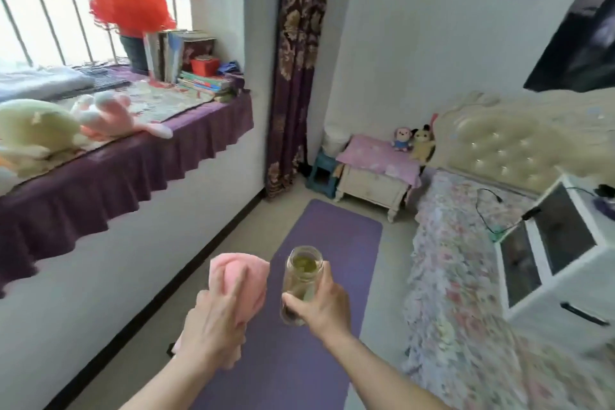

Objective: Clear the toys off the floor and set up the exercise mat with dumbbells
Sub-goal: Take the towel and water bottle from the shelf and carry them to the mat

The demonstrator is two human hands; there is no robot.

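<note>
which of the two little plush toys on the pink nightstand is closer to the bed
The yellow-and-black plush; it leans beside the cream headboard, while the pink-faced one in blue sits farther left.

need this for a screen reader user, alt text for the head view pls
A person stands over a purple exercise mat on the floor, left hand gripping a rolled pink towel, right hand holding a clear bottle. Plush toys lie on the window ledge; a bed is on the right.

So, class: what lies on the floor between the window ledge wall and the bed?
In the head view, the purple exercise mat lies unrolled there, with bare floor either side.
</note>
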